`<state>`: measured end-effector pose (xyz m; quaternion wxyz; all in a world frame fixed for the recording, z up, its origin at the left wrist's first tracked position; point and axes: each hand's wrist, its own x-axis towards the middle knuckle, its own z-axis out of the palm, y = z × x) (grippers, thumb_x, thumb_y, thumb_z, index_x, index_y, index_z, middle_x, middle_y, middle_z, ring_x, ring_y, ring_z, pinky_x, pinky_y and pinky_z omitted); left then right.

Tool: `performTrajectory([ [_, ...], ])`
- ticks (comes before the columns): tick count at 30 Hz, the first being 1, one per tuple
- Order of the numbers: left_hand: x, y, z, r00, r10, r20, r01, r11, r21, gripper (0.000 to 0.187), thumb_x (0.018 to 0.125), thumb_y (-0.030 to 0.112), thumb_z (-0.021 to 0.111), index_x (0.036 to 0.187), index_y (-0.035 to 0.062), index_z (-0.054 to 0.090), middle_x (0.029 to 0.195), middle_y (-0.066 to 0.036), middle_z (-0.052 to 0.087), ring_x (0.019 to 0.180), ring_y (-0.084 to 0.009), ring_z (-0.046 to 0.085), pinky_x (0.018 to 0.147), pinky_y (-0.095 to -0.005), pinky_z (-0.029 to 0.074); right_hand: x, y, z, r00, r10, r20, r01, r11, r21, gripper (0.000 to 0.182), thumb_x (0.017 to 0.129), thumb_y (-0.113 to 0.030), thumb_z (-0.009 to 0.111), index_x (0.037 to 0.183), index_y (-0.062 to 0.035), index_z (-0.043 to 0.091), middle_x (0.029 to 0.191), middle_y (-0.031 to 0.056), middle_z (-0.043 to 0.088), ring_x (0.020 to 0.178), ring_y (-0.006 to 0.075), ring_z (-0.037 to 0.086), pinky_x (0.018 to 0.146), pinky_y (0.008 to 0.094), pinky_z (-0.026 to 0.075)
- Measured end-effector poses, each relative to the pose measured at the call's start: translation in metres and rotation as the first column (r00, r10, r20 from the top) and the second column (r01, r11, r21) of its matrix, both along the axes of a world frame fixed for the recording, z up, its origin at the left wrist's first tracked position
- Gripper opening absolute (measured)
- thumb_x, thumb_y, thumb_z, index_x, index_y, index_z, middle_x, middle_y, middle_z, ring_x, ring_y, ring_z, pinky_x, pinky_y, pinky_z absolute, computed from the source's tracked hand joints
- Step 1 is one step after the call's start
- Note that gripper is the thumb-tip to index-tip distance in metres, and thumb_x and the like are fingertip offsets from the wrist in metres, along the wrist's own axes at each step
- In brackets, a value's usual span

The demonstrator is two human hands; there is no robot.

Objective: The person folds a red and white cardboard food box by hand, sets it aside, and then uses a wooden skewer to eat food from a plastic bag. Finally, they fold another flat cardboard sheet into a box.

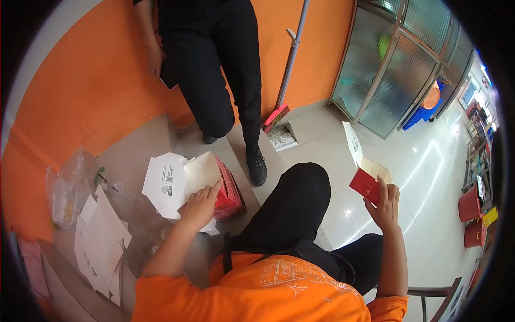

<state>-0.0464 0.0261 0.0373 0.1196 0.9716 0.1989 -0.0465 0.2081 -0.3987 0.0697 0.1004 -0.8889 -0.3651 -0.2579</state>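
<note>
My right hand [384,207] is raised over the floor at the right, its fingers closed on a small red paper box [365,184]. The white printed lid [352,143] of that box stands open, and its pale inside shows. On the left, my left hand [201,206] lies on a stack of red paper boxes [230,192], fingers stretched out over the top one. A white printed flap [162,180] spreads from the top of this stack. Further left lie flat white cardboard blanks [99,236].
A person in black trousers [209,59] stands in front of me by the orange wall [300,59]. A clear plastic bag [67,190] sits at the left. A broom [277,115] leans behind. Glass doors [394,75] and red buckets [470,205] are at the right.
</note>
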Motion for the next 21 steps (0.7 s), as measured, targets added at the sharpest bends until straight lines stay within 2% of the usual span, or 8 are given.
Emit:
performTrajectory([
  [2, -0.007, -0.005, 0.004, 0.988, -0.081, 0.132, 0.049, 0.973, 0.225, 0.068, 0.083, 0.019, 0.063, 0.142, 0.0134, 0.029, 0.128, -0.015, 0.047, 0.118, -0.0328, 0.046, 0.097, -0.05, 0.036, -0.009, 0.008, 0.008, 0.998, 0.062, -0.004, -0.061, 0.998, 0.029, 0.081, 0.065, -0.015, 0.078, 0.136, -0.0103, 0.039, 0.1, 0.0132, 0.042, 0.092, 0.0316, 0.044, 0.085, 0.0432, 0.039],
  [5, 0.001, -0.031, 0.059, 0.887, -0.115, 0.447, -0.014, 0.961, 0.276, 0.079, 0.076, 0.025, 0.071, 0.142, 0.014, 0.029, 0.135, -0.013, 0.041, 0.122, -0.0311, 0.041, 0.097, -0.0525, 0.033, -0.027, 0.037, 0.033, 0.975, 0.223, 0.007, -0.222, 0.967, 0.128, 0.08, 0.063, -0.016, 0.079, 0.134, -0.0072, 0.043, 0.097, 0.0135, 0.046, 0.088, 0.0316, 0.046, 0.082, 0.0425, 0.04],
  [6, 0.002, -0.037, 0.079, 0.887, -0.118, 0.445, -0.012, 0.96, 0.279, 0.079, 0.076, 0.025, 0.071, 0.142, 0.014, 0.029, 0.135, -0.013, 0.041, 0.122, -0.0311, 0.041, 0.097, -0.0525, 0.033, -0.036, 0.051, 0.042, 0.958, 0.287, 0.0, -0.283, 0.945, 0.164, 0.078, 0.063, -0.018, 0.079, 0.132, -0.007, 0.044, 0.096, 0.013, 0.046, 0.087, 0.0315, 0.046, 0.081, 0.0423, 0.04],
  [8, 0.005, -0.051, 0.114, 0.541, -0.452, 0.71, 0.086, 0.869, 0.488, 0.075, 0.066, 0.03, 0.078, 0.131, 0.0156, 0.045, 0.131, -0.012, 0.045, 0.12, -0.0286, 0.044, 0.1, -0.0501, 0.031, -0.057, 0.086, 0.068, 0.926, 0.378, 0.004, -0.376, 0.919, 0.119, 0.075, 0.063, -0.021, 0.079, 0.13, -0.0074, 0.047, 0.094, 0.011, 0.046, 0.086, 0.03, 0.046, 0.079, 0.0411, 0.041],
  [10, 0.007, -0.073, 0.134, 0.445, -0.601, 0.664, 0.356, 0.799, 0.484, 0.052, 0.066, 0.03, 0.075, 0.115, 0.0194, 0.059, 0.122, -0.006, 0.053, 0.117, -0.0221, 0.047, 0.103, -0.051, 0.028, -0.076, 0.125, 0.093, 0.881, 0.47, 0.055, -0.474, 0.876, 0.087, 0.074, 0.064, -0.021, 0.078, 0.13, -0.0077, 0.047, 0.092, 0.0103, 0.045, 0.085, 0.029, 0.046, 0.078, 0.04, 0.041],
  [13, 0.019, -0.096, 0.139, 0.54, -0.621, 0.568, 0.186, 0.747, 0.639, 0.028, 0.071, 0.028, 0.07, 0.097, 0.0222, 0.065, 0.107, 0.001, 0.058, 0.113, -0.0164, 0.051, 0.102, -0.0584, 0.023, -0.091, 0.17, 0.098, 0.761, 0.629, 0.157, -0.647, 0.754, 0.115, 0.073, 0.064, -0.021, 0.077, 0.13, -0.0083, 0.048, 0.09, 0.0092, 0.045, 0.082, 0.0272, 0.046, 0.075, 0.0381, 0.042],
  [16, 0.007, -0.09, 0.141, 0.663, -0.566, 0.49, 0.058, 0.692, 0.72, 0.021, 0.076, 0.028, 0.066, 0.096, 0.0231, 0.064, 0.102, 0.004, 0.057, 0.11, -0.0138, 0.053, 0.1, -0.0653, 0.017, -0.105, 0.2, 0.099, 0.693, 0.695, 0.193, -0.721, 0.668, 0.184, 0.068, 0.065, -0.019, 0.075, 0.128, -0.0094, 0.049, 0.089, 0.0086, 0.045, 0.079, 0.0256, 0.047, 0.074, 0.0353, 0.042],
  [21, -0.004, -0.091, 0.126, 0.645, -0.377, 0.664, -0.147, 0.792, 0.592, 0.029, 0.08, 0.028, 0.062, 0.107, 0.0202, 0.059, 0.107, 0.001, 0.056, 0.108, -0.0141, 0.055, 0.099, -0.0697, 0.002, -0.121, 0.218, 0.104, 0.589, 0.786, 0.189, -0.806, 0.553, 0.212, 0.06, 0.069, -0.015, 0.069, 0.126, -0.0101, 0.051, 0.087, 0.0078, 0.045, 0.079, 0.0242, 0.048, 0.073, 0.0339, 0.042],
])
